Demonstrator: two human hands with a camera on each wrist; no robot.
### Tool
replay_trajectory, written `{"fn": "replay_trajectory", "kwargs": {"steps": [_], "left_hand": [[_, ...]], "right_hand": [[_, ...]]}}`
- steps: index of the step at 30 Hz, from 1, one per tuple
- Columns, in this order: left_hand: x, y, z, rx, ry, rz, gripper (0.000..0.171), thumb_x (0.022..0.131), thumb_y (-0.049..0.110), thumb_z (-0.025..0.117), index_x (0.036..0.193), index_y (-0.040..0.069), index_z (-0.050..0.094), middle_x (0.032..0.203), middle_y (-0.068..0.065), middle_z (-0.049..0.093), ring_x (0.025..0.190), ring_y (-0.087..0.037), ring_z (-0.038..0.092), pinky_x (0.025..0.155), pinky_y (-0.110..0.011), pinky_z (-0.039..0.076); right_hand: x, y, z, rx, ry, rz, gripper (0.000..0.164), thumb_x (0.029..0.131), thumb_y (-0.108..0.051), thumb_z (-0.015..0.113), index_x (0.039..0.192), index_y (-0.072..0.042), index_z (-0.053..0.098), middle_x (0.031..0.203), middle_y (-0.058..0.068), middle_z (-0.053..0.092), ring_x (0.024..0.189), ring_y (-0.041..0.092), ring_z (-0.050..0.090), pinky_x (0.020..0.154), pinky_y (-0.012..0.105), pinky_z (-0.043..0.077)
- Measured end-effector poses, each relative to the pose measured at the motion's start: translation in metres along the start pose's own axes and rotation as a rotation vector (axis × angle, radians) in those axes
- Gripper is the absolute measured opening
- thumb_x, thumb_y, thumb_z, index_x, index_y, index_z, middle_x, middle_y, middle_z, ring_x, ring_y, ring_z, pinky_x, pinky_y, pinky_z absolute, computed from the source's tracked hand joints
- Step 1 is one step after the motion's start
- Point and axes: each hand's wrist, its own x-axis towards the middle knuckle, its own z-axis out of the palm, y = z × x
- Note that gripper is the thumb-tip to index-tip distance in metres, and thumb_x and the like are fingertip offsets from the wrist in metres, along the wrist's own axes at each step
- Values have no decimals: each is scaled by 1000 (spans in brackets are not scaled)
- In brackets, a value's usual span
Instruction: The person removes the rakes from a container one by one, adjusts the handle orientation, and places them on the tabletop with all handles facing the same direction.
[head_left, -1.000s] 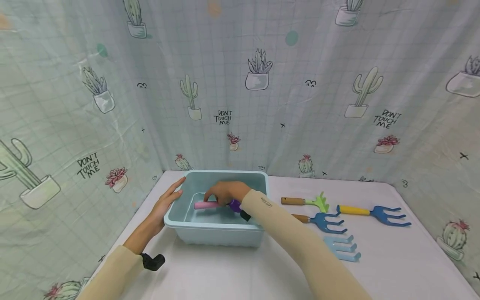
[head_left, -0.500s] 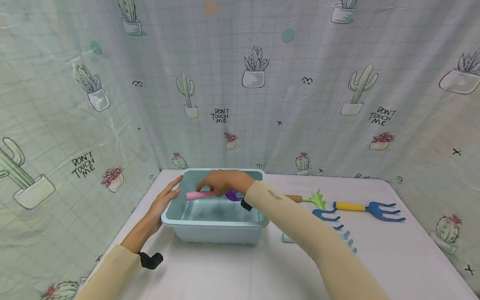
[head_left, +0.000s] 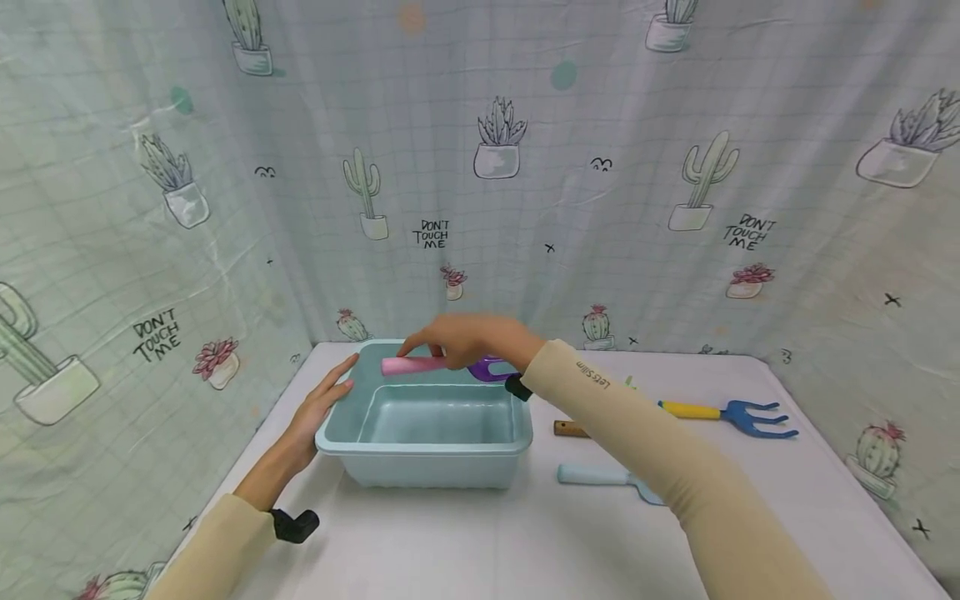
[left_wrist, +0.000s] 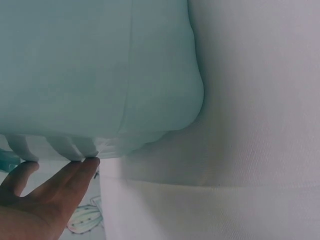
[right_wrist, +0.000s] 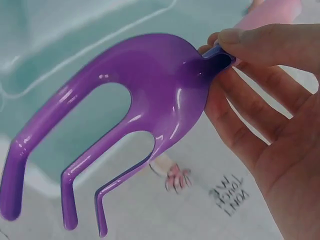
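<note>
A pale blue plastic bin stands on the white table. My right hand pinches a small garden hand rake at its neck, holding it above the bin's far part. The rake has a purple three-pronged head and a pink handle pointing left. In the right wrist view the thumb presses on the neck where head and handle meet. My left hand rests at the bin's left rim with its fingers extended; the left wrist view shows its fingertips touching the bin's outer side.
Right of the bin lie a blue rake with a yellow handle, a light blue rake and a wooden handle. A green tip peeks past my right sleeve, which hides more. A cactus-print curtain surrounds the table.
My right hand has lifted the purple rake up from inside the bin and shifted slightly right. My left hand has stayed at the rim. The view has drifted a little.
</note>
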Motion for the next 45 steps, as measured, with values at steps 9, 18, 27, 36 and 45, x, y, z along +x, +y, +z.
{"fn": "replay_trajectory", "kwargs": {"steps": [9, 18, 27, 36, 45], "left_hand": [[0, 1, 0, 6, 12, -9, 60, 111, 45, 39, 166, 37, 16, 177, -1, 1, 163, -37, 5, 125, -66, 17], [-2, 1, 0, 12, 6, -10, 60, 111, 45, 38, 166, 37, 14, 177, -2, 2, 162, -39, 8, 123, -66, 23], [-4, 0, -2, 20, -10, 9, 63, 111, 48, 38, 167, 38, 12, 177, -2, 1, 162, -40, 8, 123, -66, 24], [-2, 1, 1, 21, -7, 4, 63, 111, 47, 39, 167, 37, 12, 177, -1, -1, 162, -39, 6, 124, -69, 18], [-4, 2, 3, 18, -3, 4, 63, 110, 49, 39, 167, 38, 12, 177, -2, -1, 161, -41, 7, 122, -69, 22]], "right_hand": [[-36, 5, -7, 30, 52, -35, 62, 97, -6, 66, 151, -34, 53, 117, 4, 75, 97, 16, 69, 77, 23, 58], [-68, 11, 0, 16, 109, -63, 65, 96, -4, 64, 153, -35, 51, 125, 0, 73, 104, 15, 70, 89, 29, 58], [-97, 21, 1, 59, 163, -45, 69, 97, 0, 63, 153, -38, 49, 145, 1, 63, 125, 24, 66, 99, 40, 59], [-126, 35, 6, 30, 218, 24, 81, 91, 10, 60, 154, -41, 47, 138, 1, 66, 93, 21, 62, 66, 23, 54], [-164, 55, 10, 52, 286, 87, 80, 89, 6, 67, 153, -38, 49, 139, 5, 67, 102, 23, 66, 76, 26, 61]]}}
